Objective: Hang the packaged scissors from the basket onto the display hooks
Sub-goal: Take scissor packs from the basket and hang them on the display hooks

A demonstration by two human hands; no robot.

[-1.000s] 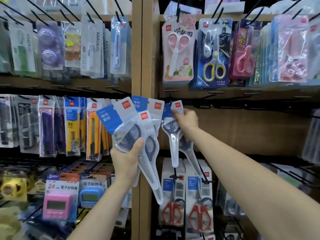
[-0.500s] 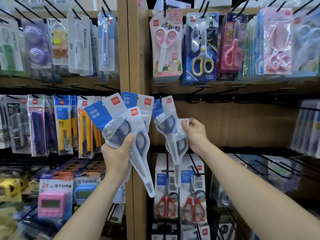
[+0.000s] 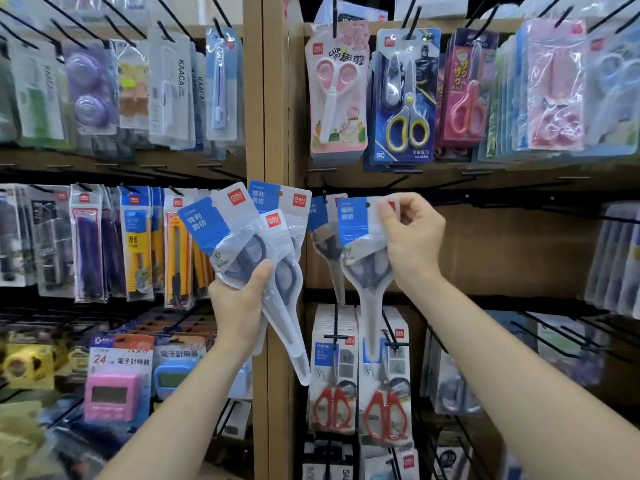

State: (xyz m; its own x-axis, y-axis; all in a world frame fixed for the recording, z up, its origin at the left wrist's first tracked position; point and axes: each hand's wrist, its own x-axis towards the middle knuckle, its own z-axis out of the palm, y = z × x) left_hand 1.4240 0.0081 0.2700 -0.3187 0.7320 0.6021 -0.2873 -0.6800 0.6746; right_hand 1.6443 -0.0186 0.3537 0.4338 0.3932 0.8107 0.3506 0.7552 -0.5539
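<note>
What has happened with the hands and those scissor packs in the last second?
The right hand was at the top of the hanging pack, slid down beside it, and now pinches a second pack by its top corner, in front of the hanging one. The left hand holds its fan of packs as before.

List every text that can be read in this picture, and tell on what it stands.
"KAACA": white pack, upper left.
"deli": red tag of the scissors packs in the left hand.
"24": timer card, lower left.
"DC": blue scissors card, upper right.
The remaining small print is too blurred.
</note>
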